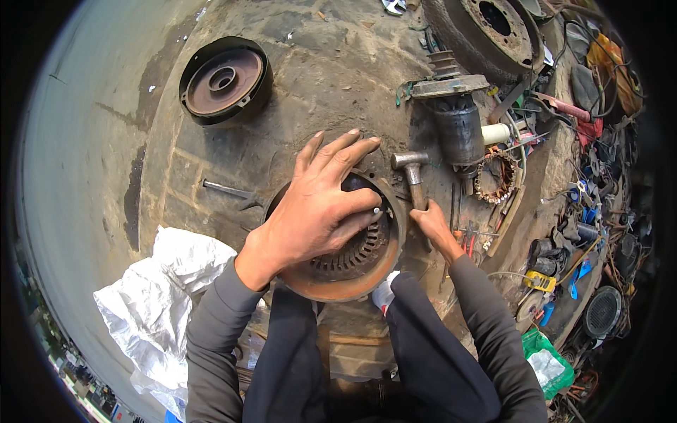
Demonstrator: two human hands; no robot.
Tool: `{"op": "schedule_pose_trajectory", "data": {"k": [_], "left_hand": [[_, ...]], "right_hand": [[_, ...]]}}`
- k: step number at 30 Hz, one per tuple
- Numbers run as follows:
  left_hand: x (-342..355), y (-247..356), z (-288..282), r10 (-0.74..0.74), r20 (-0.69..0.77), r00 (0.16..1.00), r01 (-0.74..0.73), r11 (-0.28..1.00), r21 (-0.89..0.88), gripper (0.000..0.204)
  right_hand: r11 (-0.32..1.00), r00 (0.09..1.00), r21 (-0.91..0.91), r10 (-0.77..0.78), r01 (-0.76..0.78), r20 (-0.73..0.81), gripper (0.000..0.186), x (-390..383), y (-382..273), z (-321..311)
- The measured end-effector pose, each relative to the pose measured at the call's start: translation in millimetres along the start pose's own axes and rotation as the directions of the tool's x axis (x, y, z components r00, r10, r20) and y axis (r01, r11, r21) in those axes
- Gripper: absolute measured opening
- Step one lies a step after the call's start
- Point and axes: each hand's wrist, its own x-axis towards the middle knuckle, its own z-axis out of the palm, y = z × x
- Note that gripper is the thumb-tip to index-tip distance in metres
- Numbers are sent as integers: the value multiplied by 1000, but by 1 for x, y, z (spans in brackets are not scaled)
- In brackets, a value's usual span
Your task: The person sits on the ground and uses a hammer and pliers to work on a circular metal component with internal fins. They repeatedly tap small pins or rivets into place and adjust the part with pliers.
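A round metal motor housing (343, 290) with a ring of slots inside stands between my legs. Over its opening is my left hand (321, 201), palm down, thumb and forefinger closed and the other fingers stretched out. A thin rod with a bright end (377, 211) pokes out of that pinch; its rest is hidden under the hand. My right hand (434, 224) grips the handle of a hammer (409, 161) just right of the housing. The hammer's steel head lies level with the housing's far rim, apart from it.
A round cover (224, 81) lies far left. A motor rotor (457, 130) stands at the right beside a coil ring (496, 176). A metal bar (229, 189) touches the housing's left side. White sacking (166, 289) lies near left. Tools and scrap crowd the right edge, below a wheel rim (479, 35).
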Motion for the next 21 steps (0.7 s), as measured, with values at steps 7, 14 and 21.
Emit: {"op": "schedule_pose_trajectory", "data": {"k": [7, 14, 21], "left_hand": [[-13, -5, 21, -7, 3, 1000, 7, 999, 44, 28], [-21, 0, 34, -17, -88, 996, 18, 1000, 11, 25], [-31, 28, 54, -34, -196, 980, 40, 999, 28, 20]], "right_hand": [[803, 950, 553, 53, -223, 307, 30, -38, -67, -26], [933, 946, 175, -324, 316, 18, 30, -202, -95, -47], [884, 892, -135, -432, 449, 135, 32, -275, -142, -66]]}}
